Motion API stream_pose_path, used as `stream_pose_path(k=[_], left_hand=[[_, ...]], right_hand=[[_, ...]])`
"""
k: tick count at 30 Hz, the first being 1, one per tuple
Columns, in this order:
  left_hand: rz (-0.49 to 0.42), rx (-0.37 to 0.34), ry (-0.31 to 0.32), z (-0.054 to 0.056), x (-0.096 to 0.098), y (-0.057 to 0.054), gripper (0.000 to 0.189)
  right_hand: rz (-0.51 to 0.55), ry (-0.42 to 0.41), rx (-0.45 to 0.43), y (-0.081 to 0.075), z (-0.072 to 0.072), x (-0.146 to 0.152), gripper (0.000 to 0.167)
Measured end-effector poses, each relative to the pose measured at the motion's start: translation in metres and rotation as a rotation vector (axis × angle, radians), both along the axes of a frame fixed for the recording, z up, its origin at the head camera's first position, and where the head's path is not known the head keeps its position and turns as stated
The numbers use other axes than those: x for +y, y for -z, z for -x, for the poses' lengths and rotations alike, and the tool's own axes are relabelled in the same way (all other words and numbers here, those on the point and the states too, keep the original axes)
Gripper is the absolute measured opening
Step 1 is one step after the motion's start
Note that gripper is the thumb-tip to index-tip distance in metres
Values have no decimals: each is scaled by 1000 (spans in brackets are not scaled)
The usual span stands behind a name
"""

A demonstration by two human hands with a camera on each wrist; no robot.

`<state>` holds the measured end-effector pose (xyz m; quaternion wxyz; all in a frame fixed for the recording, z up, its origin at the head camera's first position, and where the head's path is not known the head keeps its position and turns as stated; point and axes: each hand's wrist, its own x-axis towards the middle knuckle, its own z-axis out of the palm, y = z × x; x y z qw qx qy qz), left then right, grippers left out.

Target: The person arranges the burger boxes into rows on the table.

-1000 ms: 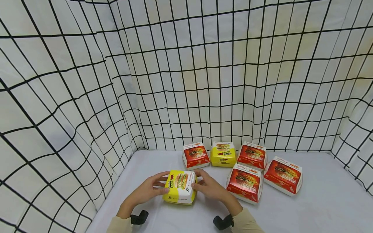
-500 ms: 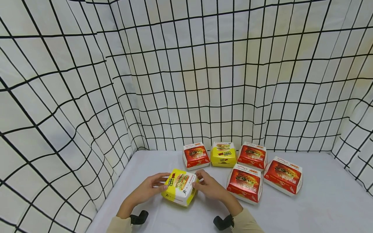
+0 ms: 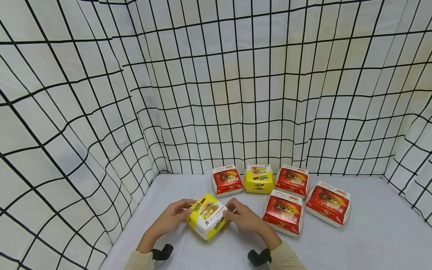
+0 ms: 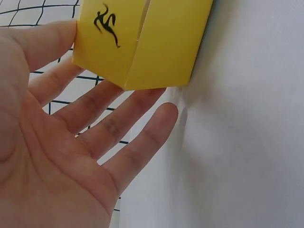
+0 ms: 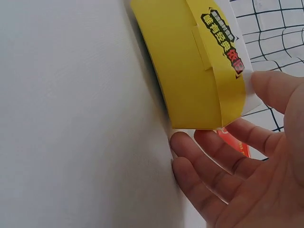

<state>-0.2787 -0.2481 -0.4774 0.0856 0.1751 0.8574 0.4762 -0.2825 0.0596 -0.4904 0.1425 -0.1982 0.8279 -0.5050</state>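
A yellow-and-white burger box (image 3: 207,216) printed with a burger sits turned at an angle on the white tabletop, between both hands. My left hand (image 3: 173,218) holds its left corner. In the left wrist view, the thumb touches the edge of the yellow box (image 4: 137,42) and the fingers reach behind it, the little finger apart from it. My right hand (image 3: 245,216) pinches the opposite corner. The right wrist view has its thumb on the top edge of the box (image 5: 185,61), fingers behind the corner, the lower fingertips close to the tabletop.
Behind stand a red burger box (image 3: 227,180), a yellow one (image 3: 258,179) and another red one (image 3: 292,180) in a row. Two more red boxes, one nearer (image 3: 283,212) and one farther right (image 3: 328,203), lie right of my right hand. Black-gridded white walls (image 3: 236,93) enclose the table (image 3: 378,232).
The yellow-and-white box has turned clockwise between my hands, from nearly square-on to a slant, its near corner now pointing towards me. My hands have shifted only slightly; the other boxes stay put.
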Motion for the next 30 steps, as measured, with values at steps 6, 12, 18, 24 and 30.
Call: stream_pose_path(k=[6, 12, 18, 24, 30], left_hand=[[-7, -15, -78, 2, 5, 3, 38], [40, 14, -214, -1, 15, 1, 30], [62, 82, -285, -2, 20, 0, 28], [101, 147, -342, -1, 17, -5, 32], [153, 186, -372, -5, 9, -16, 27]], right_hand=[[-20, -11, -1, -2, -1, 1, 27], [-33, -36, -3, -4, -1, 3, 28], [-47, -44, -9, -6, -2, 4, 28], [-58, 6, -1, -6, -1, 5, 28], [-16, 54, 26, 0, 1, 1, 37]])
